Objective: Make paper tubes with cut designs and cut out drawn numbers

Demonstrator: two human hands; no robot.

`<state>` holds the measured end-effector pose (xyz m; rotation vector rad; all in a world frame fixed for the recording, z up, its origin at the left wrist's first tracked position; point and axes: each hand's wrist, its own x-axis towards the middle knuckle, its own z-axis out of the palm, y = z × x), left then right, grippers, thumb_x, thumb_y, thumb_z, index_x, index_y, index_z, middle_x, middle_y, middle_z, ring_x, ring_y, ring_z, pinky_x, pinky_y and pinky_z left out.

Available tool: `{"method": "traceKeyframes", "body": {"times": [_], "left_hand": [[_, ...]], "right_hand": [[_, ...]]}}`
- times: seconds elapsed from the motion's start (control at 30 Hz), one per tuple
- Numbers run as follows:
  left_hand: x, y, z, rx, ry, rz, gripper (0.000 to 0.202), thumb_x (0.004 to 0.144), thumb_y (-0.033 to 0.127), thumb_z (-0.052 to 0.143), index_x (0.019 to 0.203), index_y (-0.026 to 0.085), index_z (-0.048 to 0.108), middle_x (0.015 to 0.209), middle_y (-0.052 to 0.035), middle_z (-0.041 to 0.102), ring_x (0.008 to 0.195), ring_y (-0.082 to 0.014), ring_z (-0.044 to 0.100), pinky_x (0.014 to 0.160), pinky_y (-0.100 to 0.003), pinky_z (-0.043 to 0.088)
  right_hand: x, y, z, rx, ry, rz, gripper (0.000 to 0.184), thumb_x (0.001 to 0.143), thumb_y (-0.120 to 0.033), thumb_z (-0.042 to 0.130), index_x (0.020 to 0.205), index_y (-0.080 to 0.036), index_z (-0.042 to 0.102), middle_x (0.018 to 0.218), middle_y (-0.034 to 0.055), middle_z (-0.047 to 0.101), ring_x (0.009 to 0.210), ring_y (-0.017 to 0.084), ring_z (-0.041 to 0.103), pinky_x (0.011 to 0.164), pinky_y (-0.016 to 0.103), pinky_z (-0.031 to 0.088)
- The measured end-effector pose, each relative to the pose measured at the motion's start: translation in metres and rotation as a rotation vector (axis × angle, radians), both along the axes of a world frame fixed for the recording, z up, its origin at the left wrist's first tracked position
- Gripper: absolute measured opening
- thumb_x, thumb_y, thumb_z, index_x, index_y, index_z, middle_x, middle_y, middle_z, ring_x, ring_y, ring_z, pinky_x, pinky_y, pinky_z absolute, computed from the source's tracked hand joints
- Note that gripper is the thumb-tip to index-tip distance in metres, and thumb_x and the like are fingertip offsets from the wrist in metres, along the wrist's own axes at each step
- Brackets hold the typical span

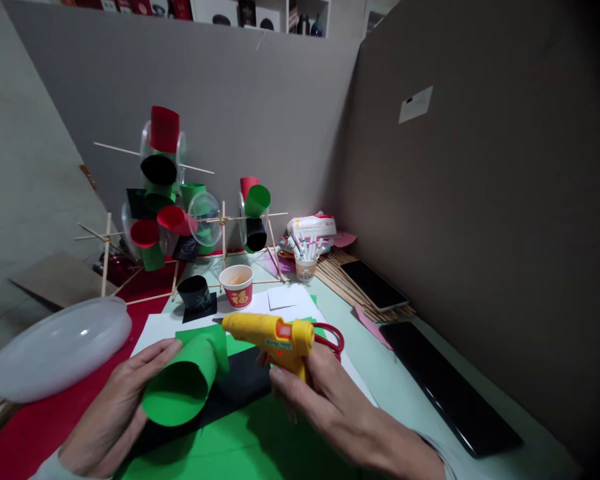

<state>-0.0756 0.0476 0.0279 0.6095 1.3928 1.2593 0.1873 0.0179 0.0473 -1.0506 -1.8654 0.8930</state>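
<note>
We see a green paper tube (207, 360), smooth and matt, rolled into a wide cylinder whose round mouth faces us and slants toward the lower left, its inside in shadow. Flat green paper (220, 343) shows behind its far end; we cannot tell whether the two are joined. The tube is above the near part of the desk (350, 313), in front of a black sheet (243, 377) and a larger green sheet (295, 440). It sits at the right side of our left hand (113, 397), whose grip is closed lightly on its left edge, the fingers reaching along the upper side and the thumb side turned toward the mouth. Our right hand (325, 383) has its grip wrapped round the handle of a yellow glue gun (267, 328), which lies level, its dark nozzle pointing left over the far end of the tube; we cannot tell whether the tip touches the paper. The left forearm comes in from the lower left, the wrist bent inward; the right forearm slants up from the lower right. Beyond the tube stand a red-and-white paper cup (237, 293) and a black paper ring (194, 293).
</note>
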Motion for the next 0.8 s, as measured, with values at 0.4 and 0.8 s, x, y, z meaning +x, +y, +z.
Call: {"method": "traceKeyframes", "body": {"times": [0.4, 0.8], "left_hand": [[0.012, -0.005, 0.004, -0.001, -0.015, 0.123, 0.062, 0.025, 0.014, 0.101, 0.08, 0.022, 0.075, 0.068, 0.0024, 0.077, 0.059, -0.0163, 0.07, 0.051, -0.02, 0.06], [0.019, -0.01, 0.006, 0.023, -0.058, 0.13, 0.06, 0.017, 0.009, 0.099, 0.072, 0.019, 0.076, 0.058, 0.0021, 0.072, 0.052, -0.0167, 0.065, 0.041, -0.021, 0.057]], "right_hand": [[0.002, 0.004, -0.018, 0.364, -0.117, 0.042, 0.009, 0.101, -0.025, 0.049, 0.098, -0.022, 0.056, 0.087, 0.004, 0.067, 0.072, 0.019, 0.065, 0.067, 0.029, 0.055], [-0.003, 0.003, -0.024, 0.488, -0.111, 0.03, 0.008, 0.1, -0.022, 0.044, 0.096, -0.022, 0.052, 0.083, 0.0038, 0.067, 0.068, 0.019, 0.064, 0.061, 0.028, 0.054]]}}
